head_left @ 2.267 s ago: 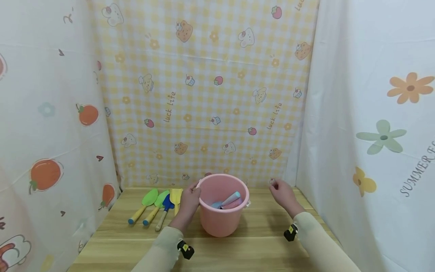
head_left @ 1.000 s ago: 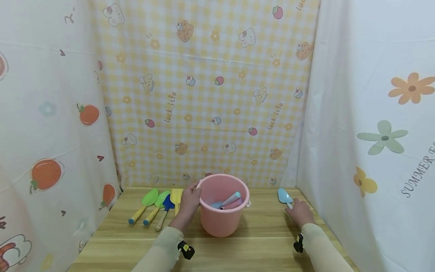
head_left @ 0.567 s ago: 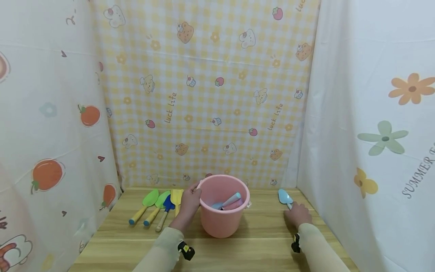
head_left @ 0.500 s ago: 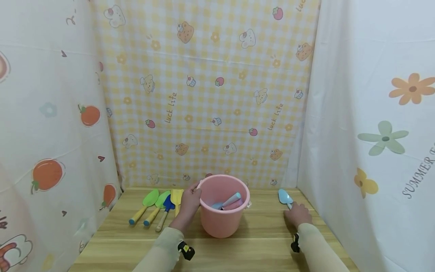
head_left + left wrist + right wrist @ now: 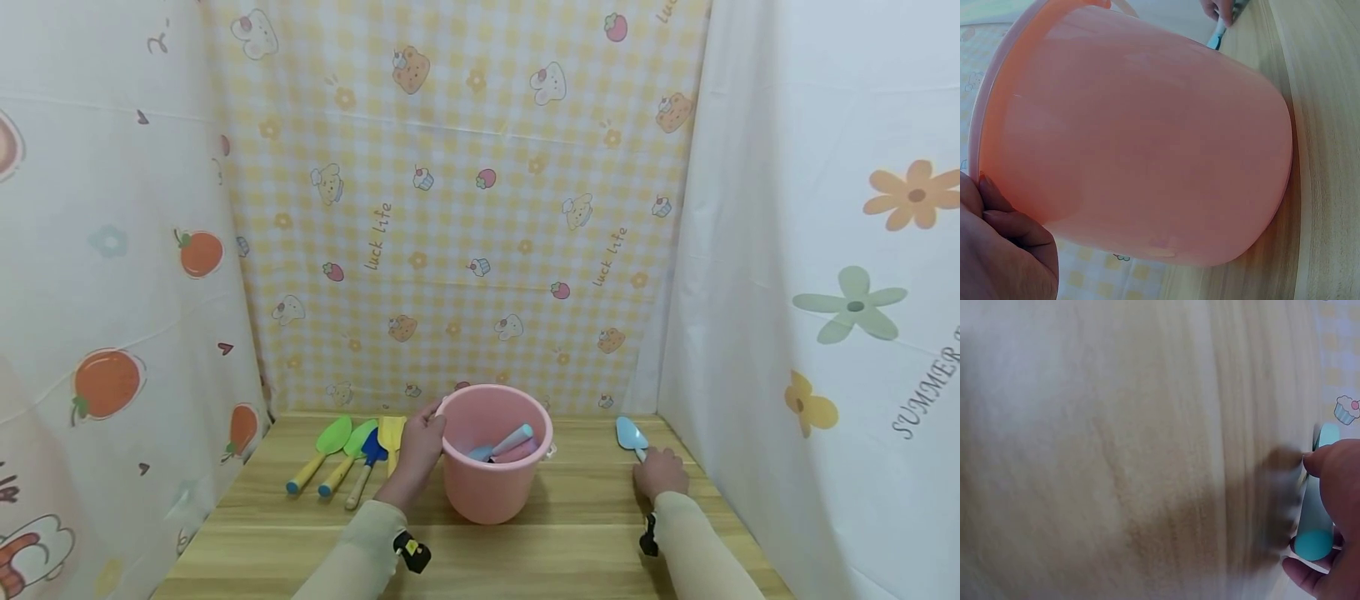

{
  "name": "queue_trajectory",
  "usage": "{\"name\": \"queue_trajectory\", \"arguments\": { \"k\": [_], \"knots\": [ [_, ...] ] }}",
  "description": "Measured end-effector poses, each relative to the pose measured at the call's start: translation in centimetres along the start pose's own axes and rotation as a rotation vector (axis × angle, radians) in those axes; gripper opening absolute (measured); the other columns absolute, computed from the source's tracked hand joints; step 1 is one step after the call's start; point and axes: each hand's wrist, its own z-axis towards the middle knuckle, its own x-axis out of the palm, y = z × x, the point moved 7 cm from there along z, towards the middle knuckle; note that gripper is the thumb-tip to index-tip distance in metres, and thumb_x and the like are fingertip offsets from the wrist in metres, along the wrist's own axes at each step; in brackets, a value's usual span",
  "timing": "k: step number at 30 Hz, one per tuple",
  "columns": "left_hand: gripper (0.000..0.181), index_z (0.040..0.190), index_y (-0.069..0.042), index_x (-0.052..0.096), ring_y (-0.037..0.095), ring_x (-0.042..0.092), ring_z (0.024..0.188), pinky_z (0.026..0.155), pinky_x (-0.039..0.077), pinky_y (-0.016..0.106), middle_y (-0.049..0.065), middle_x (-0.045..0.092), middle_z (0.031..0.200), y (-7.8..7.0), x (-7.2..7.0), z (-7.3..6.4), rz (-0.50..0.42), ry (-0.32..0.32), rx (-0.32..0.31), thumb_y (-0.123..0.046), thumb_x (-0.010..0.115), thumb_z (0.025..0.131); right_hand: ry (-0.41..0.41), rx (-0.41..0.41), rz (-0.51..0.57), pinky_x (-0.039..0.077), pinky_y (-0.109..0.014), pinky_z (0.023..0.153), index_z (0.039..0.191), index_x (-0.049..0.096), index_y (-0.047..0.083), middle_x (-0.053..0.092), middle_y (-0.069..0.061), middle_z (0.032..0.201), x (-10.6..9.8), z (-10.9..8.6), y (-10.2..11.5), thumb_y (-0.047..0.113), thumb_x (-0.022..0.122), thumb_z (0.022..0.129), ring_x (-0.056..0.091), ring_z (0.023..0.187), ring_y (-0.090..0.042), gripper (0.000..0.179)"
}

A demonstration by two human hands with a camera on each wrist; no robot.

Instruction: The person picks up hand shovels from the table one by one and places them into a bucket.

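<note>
A pink bucket [image 5: 489, 492] stands upright on the wooden table. My left hand [image 5: 422, 446] grips its rim at the left side, thumb outside, as the left wrist view also shows. Inside the bucket lie a light-blue-handled tool [image 5: 513, 438] and a pink-handled one [image 5: 517, 451]; their lower parts are partly hidden. At the right, a light blue trowel [image 5: 630, 433] lies on the table with its blade pointing to the back. My right hand [image 5: 660, 472] holds its handle, the turquoise end [image 5: 1314, 545] showing between thumb and fingers in the right wrist view.
Left of the bucket lie two green trowels [image 5: 333, 434] with yellow handles, a blue shovel [image 5: 372, 446] and a yellow one [image 5: 391, 433] partly behind my left hand. Patterned cloth [image 5: 480, 217] hangs at the back and both sides of the table [image 5: 525, 558].
My right hand has come down from the table's back right toward me, and the light blue trowel now shows beyond it. Over the last half second it barely moves. The left hand stays put.
</note>
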Motion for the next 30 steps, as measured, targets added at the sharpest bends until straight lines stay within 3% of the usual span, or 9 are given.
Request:
{"name": "queue_trajectory", "arguments": {
  "k": [13, 20, 30],
  "knots": [
    [0.049, 0.161, -0.012, 0.059, 0.036, 0.065, 0.138, 0.104, 0.061, 0.048, 0.015, 0.061, 0.159, 0.4, 0.1, 0.2, 0.001, 0.003, -0.011, -0.026, 0.055, 0.114, -0.001, 0.016, 0.022, 0.056, -0.063, 0.075, 0.103, 0.063, -0.014, 0.055, -0.031, 0.096, 0.1, -0.2, -0.2, 0.014, 0.059, 0.105, 0.06, 0.091, -0.048, 0.028],
    [0.05, 0.161, -0.012, 0.059, 0.036, 0.065, 0.138, 0.104, 0.06, 0.049, 0.014, 0.061, 0.159, 0.5, 0.2, 0.4, -0.004, -0.004, -0.026, -0.027, 0.055, 0.113, -0.011, 0.016, 0.038, 0.056, -0.064, 0.076, 0.099, 0.06, -0.014, 0.054, -0.034, 0.096, -0.5, -0.5, 0.2, 0.013, 0.057, 0.106, 0.06, 0.092, -0.051, 0.028],
    [0.049, 0.161, -0.014, 0.06, 0.036, 0.065, 0.139, 0.104, 0.061, 0.048, 0.013, 0.061, 0.16, 0.6, 0.2, 0.5, -0.002, -0.012, -0.037, -0.026, 0.055, 0.113, 0.036, 0.032, 0.057, 0.058, -0.061, 0.072, 0.1, 0.06, -0.015, 0.058, -0.03, 0.092, 0.6, 0.7, -0.5, 0.007, 0.056, 0.105, 0.064, 0.084, -0.045, 0.023]
  ]
}}
